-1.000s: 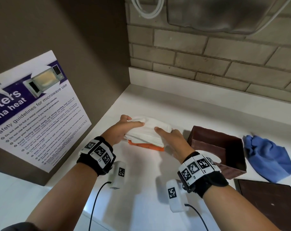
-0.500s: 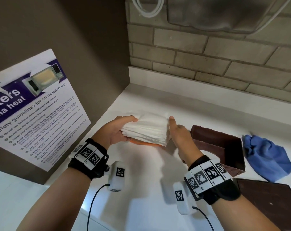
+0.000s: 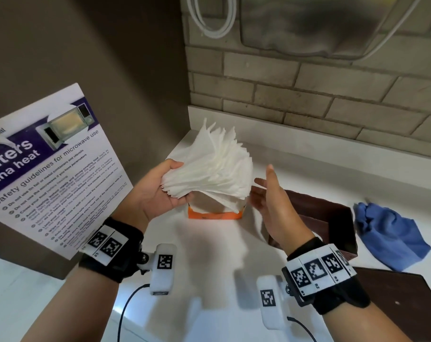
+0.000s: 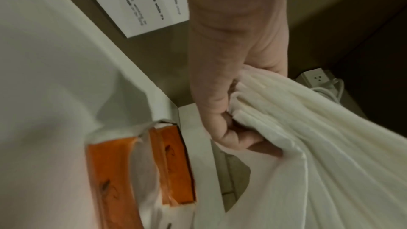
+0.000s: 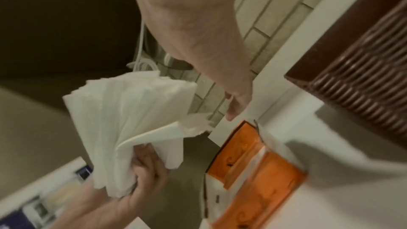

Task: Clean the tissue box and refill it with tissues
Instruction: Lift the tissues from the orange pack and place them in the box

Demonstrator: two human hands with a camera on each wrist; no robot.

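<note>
Above the orange tissue pack on the white counter, the left hand grips a fanned stack of white tissues, its fingers curled round the stack's lower edge. Just right of the pack, the right hand hovers with fingers straight and slightly spread, apart from the tissues. Right of the pack stands the open brown tissue box, then a crumpled blue cloth. A brown lid lies nearer the person than the box.
</note>
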